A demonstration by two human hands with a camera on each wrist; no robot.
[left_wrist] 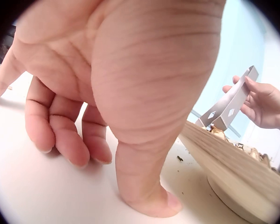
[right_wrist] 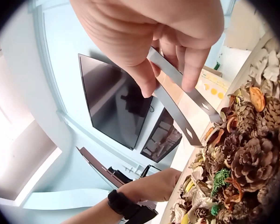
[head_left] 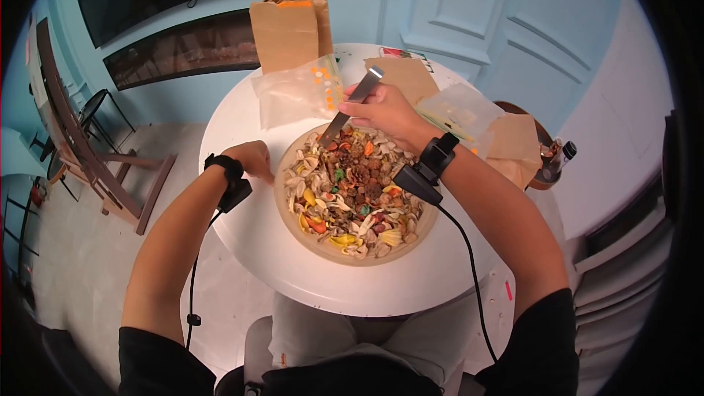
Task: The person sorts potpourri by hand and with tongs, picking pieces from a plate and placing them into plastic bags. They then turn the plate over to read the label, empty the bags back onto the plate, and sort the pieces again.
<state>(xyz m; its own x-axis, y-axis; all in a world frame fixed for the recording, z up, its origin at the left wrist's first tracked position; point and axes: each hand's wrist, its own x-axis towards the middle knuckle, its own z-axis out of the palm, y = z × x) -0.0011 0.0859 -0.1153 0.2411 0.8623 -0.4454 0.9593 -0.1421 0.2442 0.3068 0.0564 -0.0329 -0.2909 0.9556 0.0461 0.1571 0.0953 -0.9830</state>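
My right hand [head_left: 386, 112] pinches a pair of flat metal tongs [head_left: 353, 105] between thumb and fingers. In the right wrist view the two tong arms stand apart, their slotted tips right at the edge of the potpourri with nothing seen between them. The potpourri [head_left: 367, 176], with pine cones [right_wrist: 254, 163], pale dried petals, orange slices and green bits, fills a wide round wooden bowl [left_wrist: 243, 172]. Left of the bowl, my left hand [head_left: 253, 159] rests on the white table, thumb and fingertips down and fingers loosely bent, holding nothing.
Behind the bowl lies a clear plastic bag [head_left: 297, 92] with orange dots, before a brown paper bag [head_left: 286, 33]. At the right back are another clear bag [head_left: 462, 108] and brown paper [head_left: 513, 148]. Beyond the table edge a side stand [head_left: 543, 176] holds a dark bottle.
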